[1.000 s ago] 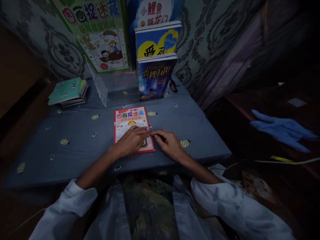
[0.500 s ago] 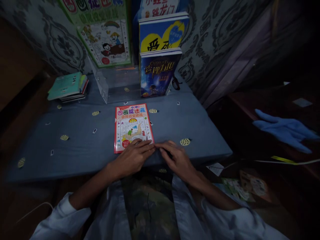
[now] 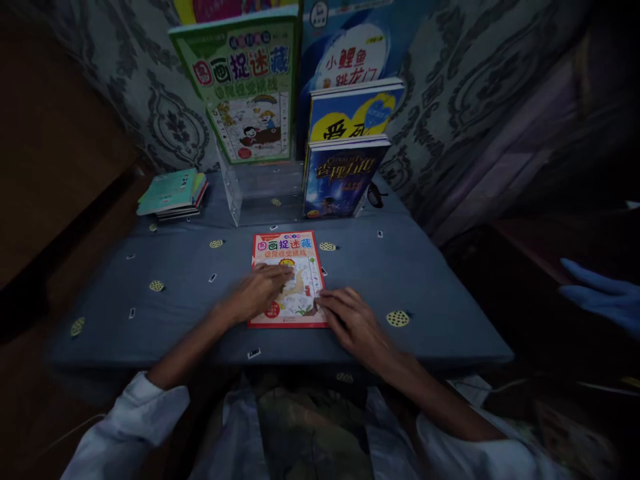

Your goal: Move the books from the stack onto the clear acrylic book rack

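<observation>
A red-bordered picture book [image 3: 295, 303] lies flat near the front of the blue-grey table, its cover facing up. My left hand [image 3: 260, 290] lies over the left part of the cover, a little blurred, with its fingers stretched towards the printed lion and nothing held. At the lower right edge of the book, my right hand [image 3: 350, 320] touches the cover with its fingertips, its fingers bent and apart; it holds nothing.
A clear acrylic rack [image 3: 265, 193] at the back holds a green book [image 3: 257, 100], a yellow-and-blue book [image 3: 355, 113] and a dark blue book [image 3: 343, 180]. Stacked books [image 3: 173, 193] sit at the back left, dark glasses [image 3: 376, 195] behind right. A blue glove [image 3: 605, 293] is far right.
The view has tilted up and left, showing more of the rack. My left hand has moved from the book's lower edge up onto its cover. My right hand stays by the lower right corner.
</observation>
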{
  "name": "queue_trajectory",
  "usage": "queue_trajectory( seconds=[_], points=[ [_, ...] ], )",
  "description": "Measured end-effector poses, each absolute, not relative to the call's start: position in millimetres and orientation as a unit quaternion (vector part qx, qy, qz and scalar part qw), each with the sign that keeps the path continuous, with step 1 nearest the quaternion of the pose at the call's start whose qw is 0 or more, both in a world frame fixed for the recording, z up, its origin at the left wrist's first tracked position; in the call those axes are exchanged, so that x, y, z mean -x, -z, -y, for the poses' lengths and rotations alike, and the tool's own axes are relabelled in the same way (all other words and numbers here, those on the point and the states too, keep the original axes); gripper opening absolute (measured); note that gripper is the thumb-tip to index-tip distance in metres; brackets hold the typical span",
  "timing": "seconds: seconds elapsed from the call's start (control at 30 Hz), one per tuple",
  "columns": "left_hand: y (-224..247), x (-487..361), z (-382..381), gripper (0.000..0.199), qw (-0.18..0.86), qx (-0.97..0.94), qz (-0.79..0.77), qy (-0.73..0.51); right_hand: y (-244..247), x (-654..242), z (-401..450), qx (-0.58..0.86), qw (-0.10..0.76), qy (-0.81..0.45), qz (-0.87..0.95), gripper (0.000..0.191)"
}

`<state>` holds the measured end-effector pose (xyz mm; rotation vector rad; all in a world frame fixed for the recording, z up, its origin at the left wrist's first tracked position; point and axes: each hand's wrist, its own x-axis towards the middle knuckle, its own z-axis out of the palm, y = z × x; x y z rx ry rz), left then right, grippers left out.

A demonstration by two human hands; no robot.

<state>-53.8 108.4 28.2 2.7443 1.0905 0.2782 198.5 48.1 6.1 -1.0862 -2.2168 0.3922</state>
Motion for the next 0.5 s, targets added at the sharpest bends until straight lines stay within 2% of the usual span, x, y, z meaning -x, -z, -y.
queue_trajectory(
  seconds=[0.27,0.5],
  points=[
    [-27,95,-186,0.04,0.065,-0.869,-0.478,-0.111,-12,-167,-89,0.407,0.231,-0.102,0.878,0.026],
    [-16,107,-196,0.042,0.077,-0.855,-0.491,-0.151,-14,-120,-123,0.35,0.201,-0.117,0.907,0.03]
  ],
)
